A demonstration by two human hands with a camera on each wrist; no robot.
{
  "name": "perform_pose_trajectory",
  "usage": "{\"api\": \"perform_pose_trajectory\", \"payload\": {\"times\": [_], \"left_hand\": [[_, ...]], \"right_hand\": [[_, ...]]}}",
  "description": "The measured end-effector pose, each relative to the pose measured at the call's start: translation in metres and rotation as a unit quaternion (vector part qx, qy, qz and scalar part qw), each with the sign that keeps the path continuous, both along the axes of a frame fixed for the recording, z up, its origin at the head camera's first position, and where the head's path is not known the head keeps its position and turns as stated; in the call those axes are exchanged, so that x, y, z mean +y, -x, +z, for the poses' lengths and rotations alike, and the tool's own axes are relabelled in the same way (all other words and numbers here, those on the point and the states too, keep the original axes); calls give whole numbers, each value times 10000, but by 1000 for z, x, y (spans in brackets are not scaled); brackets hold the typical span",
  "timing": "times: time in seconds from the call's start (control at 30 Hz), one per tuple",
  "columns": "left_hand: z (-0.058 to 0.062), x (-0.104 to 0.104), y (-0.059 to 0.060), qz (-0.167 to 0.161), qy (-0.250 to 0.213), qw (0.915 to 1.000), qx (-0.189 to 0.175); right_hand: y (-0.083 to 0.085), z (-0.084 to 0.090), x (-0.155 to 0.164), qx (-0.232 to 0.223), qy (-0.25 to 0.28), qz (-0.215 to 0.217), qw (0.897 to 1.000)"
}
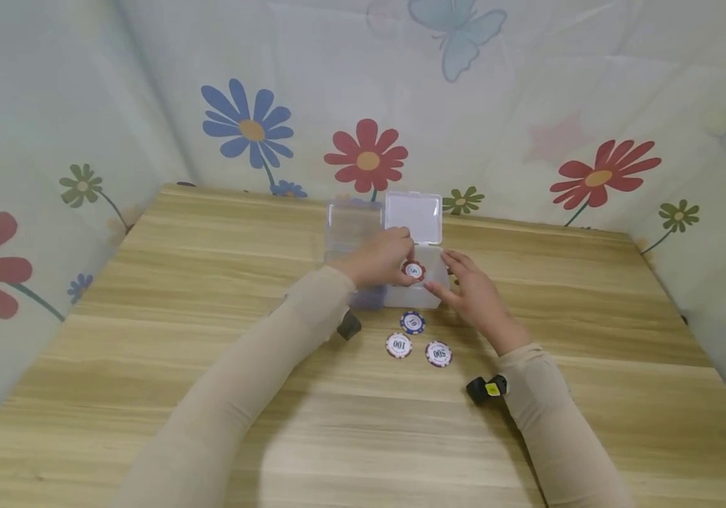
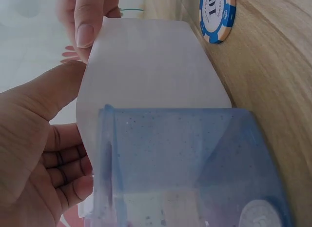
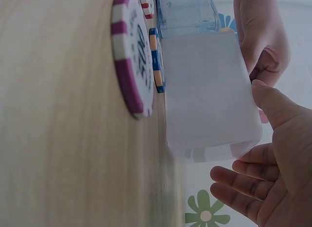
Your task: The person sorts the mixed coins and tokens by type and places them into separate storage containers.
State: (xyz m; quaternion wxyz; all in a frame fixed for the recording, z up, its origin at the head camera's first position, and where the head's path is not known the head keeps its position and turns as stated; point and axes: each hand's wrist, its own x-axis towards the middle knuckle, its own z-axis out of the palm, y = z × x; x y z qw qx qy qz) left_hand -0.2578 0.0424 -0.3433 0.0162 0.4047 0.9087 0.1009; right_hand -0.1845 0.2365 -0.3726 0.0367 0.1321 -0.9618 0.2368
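A small white plastic box (image 1: 410, 297) stands on the table with its lid (image 1: 413, 219) raised at the back. My left hand (image 1: 383, 256) reaches over the box's opening and pinches a red-edged poker chip (image 1: 413, 271) marked 5; the left wrist view hides this chip. At the box's right side, my right hand (image 1: 478, 298) holds the rim, thumb at the front and forefinger farther back. In the right wrist view, its other fingers (image 3: 239, 188) are loosely bent beside the wall. In front lie a blue chip (image 1: 412, 323) marked 10, a white chip (image 1: 398, 345) marked 100 and a purple-edged chip (image 1: 439, 354) marked 500.
A bluish clear box (image 2: 195, 158) stands against the white one's left side, its clear lid (image 1: 354, 222) also raised. Behind the wooden table (image 1: 147, 310) hangs a flowered cloth (image 1: 312, 85). Black wrist cameras (image 1: 478, 390) sit low near the tabletop.
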Motion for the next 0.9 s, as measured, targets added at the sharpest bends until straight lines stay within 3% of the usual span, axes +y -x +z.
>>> {"api": "perform_pose_trajectory", "payload": {"times": [0.43, 0.6, 0.9], "left_hand": [[-6, 2, -1, -94, 532, 9985, -99], [-12, 5, -4, -236, 662, 9975, 76], [-10, 14, 5, -158, 618, 9978, 154]], "right_hand": [[-6, -7, -8, -76, 189, 44, 9998], [-7, -11, -8, -73, 192, 34, 9998], [2, 0, -3, 35, 78, -35, 10000]]}}
